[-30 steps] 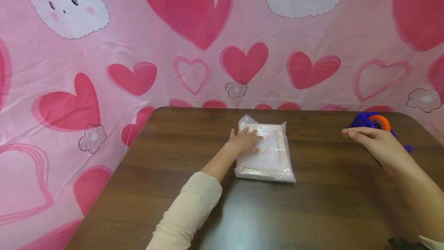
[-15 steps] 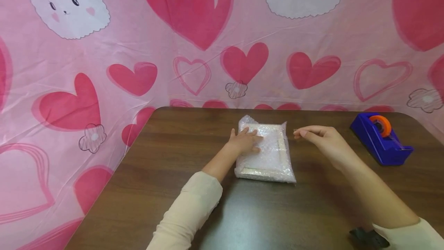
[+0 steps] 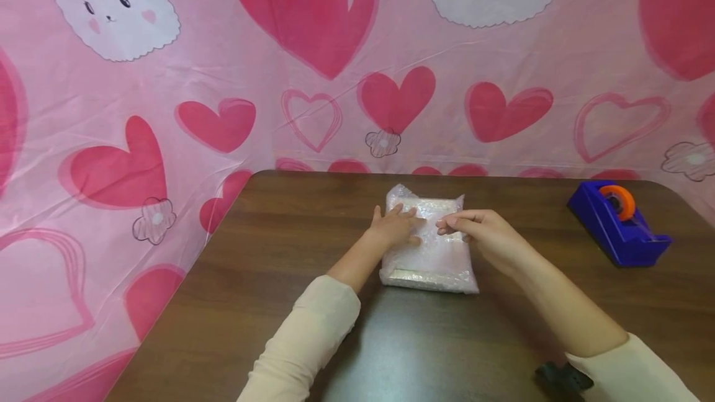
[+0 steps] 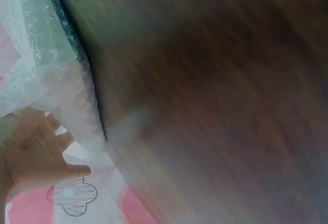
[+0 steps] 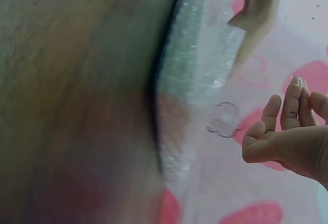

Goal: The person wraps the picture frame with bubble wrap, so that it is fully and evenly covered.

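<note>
A flat, framed item wrapped in bubble wrap (image 3: 424,259) lies on the table. My left hand (image 3: 391,228) rests on its left side, fingers spread; the left wrist view shows this hand (image 4: 41,152) at the package's edge. Over the package's right side is my right hand (image 3: 494,237), its thumb and forefinger pinched on a small clear strip of tape, mostly hidden by the fingertips. In the right wrist view the right hand (image 5: 292,131) hangs apart from the bubble-wrapped edge (image 5: 179,70).
On the right part of the brown wooden table (image 3: 268,321) stands a blue tape dispenser (image 3: 609,228) holding an orange-cored roll (image 3: 619,202). A pink cloth with hearts (image 3: 329,123) hangs behind and to the left. Something dark (image 3: 561,380) shows beside the right sleeve.
My right hand has moved left from in front of the tape dispenser to over the package, fingertips still pinched. The left hand has stayed on the package.
</note>
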A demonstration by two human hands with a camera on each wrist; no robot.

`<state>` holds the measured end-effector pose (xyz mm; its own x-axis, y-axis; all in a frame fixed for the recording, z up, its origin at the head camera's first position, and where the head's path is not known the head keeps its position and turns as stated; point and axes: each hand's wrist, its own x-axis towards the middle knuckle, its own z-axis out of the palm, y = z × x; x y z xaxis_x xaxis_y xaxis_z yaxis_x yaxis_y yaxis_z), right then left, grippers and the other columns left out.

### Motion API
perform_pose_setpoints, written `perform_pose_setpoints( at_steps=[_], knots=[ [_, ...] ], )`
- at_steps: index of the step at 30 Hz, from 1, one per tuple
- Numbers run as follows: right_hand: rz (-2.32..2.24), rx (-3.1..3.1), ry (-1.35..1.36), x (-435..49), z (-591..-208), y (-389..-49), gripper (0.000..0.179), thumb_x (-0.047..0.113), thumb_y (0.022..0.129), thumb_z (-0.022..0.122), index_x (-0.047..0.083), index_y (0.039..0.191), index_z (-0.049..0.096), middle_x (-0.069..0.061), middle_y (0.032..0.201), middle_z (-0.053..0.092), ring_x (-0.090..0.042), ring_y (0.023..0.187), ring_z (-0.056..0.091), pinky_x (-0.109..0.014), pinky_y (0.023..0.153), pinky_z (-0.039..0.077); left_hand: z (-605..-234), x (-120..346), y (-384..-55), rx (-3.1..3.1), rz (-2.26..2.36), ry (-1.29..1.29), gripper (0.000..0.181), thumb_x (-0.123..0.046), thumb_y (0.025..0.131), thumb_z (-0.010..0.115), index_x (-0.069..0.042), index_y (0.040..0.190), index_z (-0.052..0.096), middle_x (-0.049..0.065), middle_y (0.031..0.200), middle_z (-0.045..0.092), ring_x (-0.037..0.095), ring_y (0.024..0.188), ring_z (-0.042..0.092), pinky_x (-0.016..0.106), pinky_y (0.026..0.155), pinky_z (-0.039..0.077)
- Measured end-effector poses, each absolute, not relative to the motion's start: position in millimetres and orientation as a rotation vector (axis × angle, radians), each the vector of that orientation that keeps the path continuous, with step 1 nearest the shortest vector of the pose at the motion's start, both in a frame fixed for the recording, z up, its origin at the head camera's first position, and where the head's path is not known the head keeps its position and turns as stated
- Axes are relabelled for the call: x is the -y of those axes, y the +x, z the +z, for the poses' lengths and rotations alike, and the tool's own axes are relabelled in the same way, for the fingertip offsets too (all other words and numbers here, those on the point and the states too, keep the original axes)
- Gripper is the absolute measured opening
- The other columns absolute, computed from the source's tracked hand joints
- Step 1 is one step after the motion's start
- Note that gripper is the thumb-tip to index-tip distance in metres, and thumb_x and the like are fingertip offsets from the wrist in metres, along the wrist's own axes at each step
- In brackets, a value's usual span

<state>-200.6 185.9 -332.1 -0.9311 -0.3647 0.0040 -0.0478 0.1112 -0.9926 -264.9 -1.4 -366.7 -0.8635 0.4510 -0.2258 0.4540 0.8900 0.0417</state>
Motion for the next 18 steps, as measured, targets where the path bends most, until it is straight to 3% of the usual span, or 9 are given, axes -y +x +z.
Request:
perform_pose_setpoints(
  at_steps=[2, 5, 8, 13, 18],
  knots=[
    [-1.904, -2.101, -0.371, -184.6, -337.9, -207.3, 0.019, 0.018, 0.094, 0.052, 0.015, 0.093, 0.071, 0.007, 0.087, 0.067, -0.011, 0.09, 0.057, -0.033, 0.076, 0.036, -366.6, 1.3, -265.3, -2.833, -0.034, 0.689, 0.053, -0.046, 0.091, 0.051, -0.038, 0.141, 0.036, -0.01, 0.151, 0.022, 0.018, 0.139, 0.01, 0.057, 0.107, 0.009],
    [-1.922, -2.016, -0.329, -184.7, -348.8, -219.2, 0.02, 0.016, 0.095, 0.051, 0.017, 0.09, 0.07, 0.006, 0.086, 0.066, -0.011, 0.084, 0.055, -0.027, 0.069, 0.036, -367.6, 0.6, -266.1, -2.835, -0.055, 0.698, 0.053, -0.047, 0.091, 0.05, -0.038, 0.141, 0.035, -0.01, 0.151, 0.021, 0.018, 0.139, 0.01, 0.057, 0.107, 0.01],
    [-1.918, -1.966, -0.307, -186.2, -358.8, -230.4, 0.02, 0.014, 0.095, 0.05, 0.012, 0.093, 0.07, 0.005, 0.088, 0.066, -0.01, 0.076, 0.052, -0.023, 0.064, 0.037, -369.0, -0.3, -266.8, -2.83, -0.05, 0.699, 0.054, -0.048, 0.091, 0.05, -0.038, 0.142, 0.035, -0.01, 0.151, 0.021, 0.018, 0.139, 0.01, 0.057, 0.107, 0.009],
    [-1.768, -2.071, -0.32, -187.9, -368.2, -245.1, 0.028, 0.015, 0.094, 0.052, -0.004, 0.111, 0.064, 0.001, 0.094, 0.066, -0.009, 0.066, 0.046, -0.021, 0.056, 0.036, -370.0, -0.5, -267.1, -2.829, -0.052, 0.688, 0.055, -0.048, 0.091, 0.049, -0.037, 0.142, 0.034, -0.01, 0.151, 0.02, 0.017, 0.14, 0.008, 0.057, 0.107, 0.008],
    [-1.601, -2.19, -0.333, -186.8, -372.5, -252.8, 0.035, 0.019, 0.092, 0.056, -0.004, 0.118, 0.061, -0.004, 0.1, 0.068, -0.009, 0.056, 0.042, -0.02, 0.047, 0.031, -369.7, 0.4, -266.0, -2.829, -0.06, 0.684, 0.055, -0.048, 0.091, 0.05, -0.036, 0.142, 0.034, -0.01, 0.151, 0.019, 0.017, 0.14, 0.008, 0.057, 0.107, 0.008]
  ],
)
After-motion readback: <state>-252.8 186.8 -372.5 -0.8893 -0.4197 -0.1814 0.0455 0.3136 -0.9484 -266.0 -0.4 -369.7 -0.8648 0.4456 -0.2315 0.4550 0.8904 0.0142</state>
